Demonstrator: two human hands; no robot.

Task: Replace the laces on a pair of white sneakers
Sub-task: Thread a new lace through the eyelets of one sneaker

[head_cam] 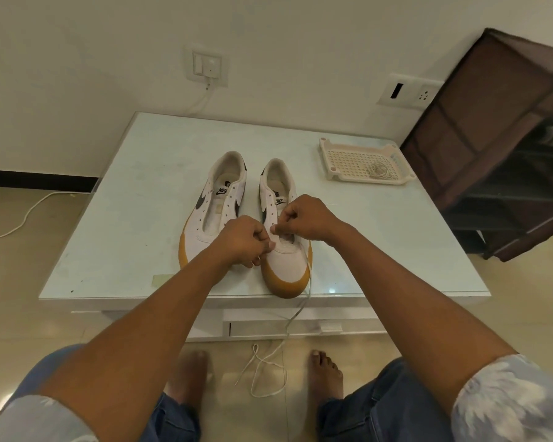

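- Table: glossy, pale, rectangular top.
- Left shoe: smooth white upper with dark swooshes and a gum-coloured sole. Its eyelets are bare. It stands mid-table, with the toe towards the near edge.
- Right shoe: same make, just beside the left one. Its rounded toe reaches the near edge.
- Lace: a thin, flat, off-white cord. It runs from the right shoe's right side over the near edge and lies in loose loops on the floor between two bare feet.
- Tray: cream perforated plastic with a low rim, at the far right corner. A coil of pale cord lies in it.
- Left hand: forearm stretched forward, back of the hand up, fingers curled tight. Its thumb presses against the forefinger at the right shoe's left flap, by the lowest eyelets. Whether cord sits in that pinch is too small to tell.
- Right hand: wrist bent inward over the right shoe's tongue, fingers curled. Its thumb tip meets the forefinger in a closed pinch, and the lace leads up under this hand.
- The two pinches nearly touch.
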